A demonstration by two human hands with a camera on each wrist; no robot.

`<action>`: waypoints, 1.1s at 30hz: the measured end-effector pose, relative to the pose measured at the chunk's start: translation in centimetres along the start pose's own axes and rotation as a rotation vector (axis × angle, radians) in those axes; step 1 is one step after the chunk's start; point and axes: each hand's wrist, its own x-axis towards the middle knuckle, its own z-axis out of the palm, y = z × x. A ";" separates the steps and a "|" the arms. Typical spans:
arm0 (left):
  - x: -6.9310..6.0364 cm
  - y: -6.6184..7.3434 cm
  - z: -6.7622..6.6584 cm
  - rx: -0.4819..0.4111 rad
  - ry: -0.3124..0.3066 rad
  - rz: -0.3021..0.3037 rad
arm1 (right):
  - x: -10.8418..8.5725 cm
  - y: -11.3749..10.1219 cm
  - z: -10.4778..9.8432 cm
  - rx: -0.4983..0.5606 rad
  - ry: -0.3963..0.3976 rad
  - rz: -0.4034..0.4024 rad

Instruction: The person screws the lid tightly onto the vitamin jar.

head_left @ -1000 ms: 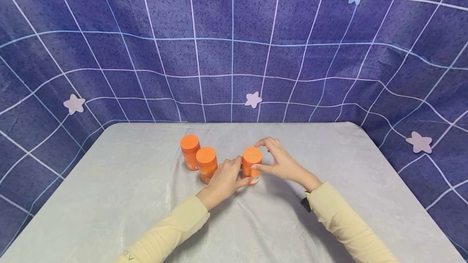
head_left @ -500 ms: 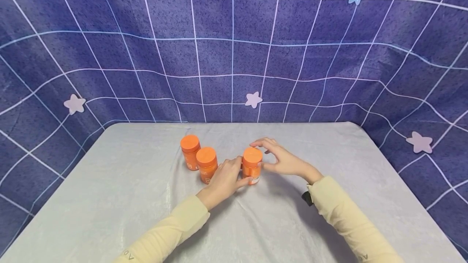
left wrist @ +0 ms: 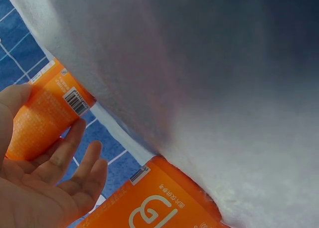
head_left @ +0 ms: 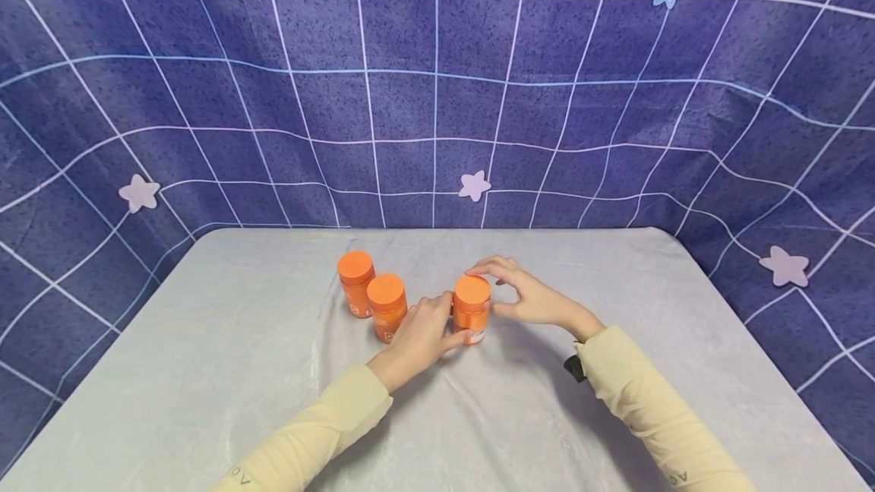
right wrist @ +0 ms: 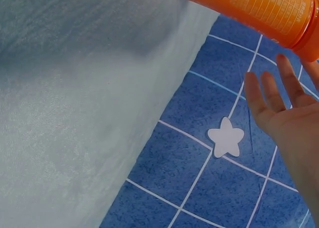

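Observation:
An orange screw-top jar (head_left: 470, 319) stands upright right of the table's middle. My left hand (head_left: 420, 331) grips its body low down, thumb at the front and fingers behind; the left wrist view shows that palm round the jar's barcoded side (left wrist: 47, 113). At the jar's orange lid (head_left: 472, 289) is my right hand (head_left: 536, 302), index finger on the far edge and thumb at the right side. In the right wrist view its other fingers (right wrist: 271, 91) are spread loosely below the lid. Whether the lid is loose cannot be seen.
Two more orange jars stand to the left: a nearer jar (head_left: 387, 306) close beside my left hand, and a farther jar (head_left: 355, 283) behind it. A grey cloth covers the table (head_left: 225, 370). A blue gridded curtain (head_left: 437, 105) with stars hangs behind and at both sides.
My right thumb has moved from the lid's front to its right side, while the index finger has shifted left along the far edge. The left hand and the jars stay put.

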 end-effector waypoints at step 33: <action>-0.1 0.1 -0.1 0.023 0.002 -0.006 | -0.2 -0.7 1.2 -0.055 0.127 0.152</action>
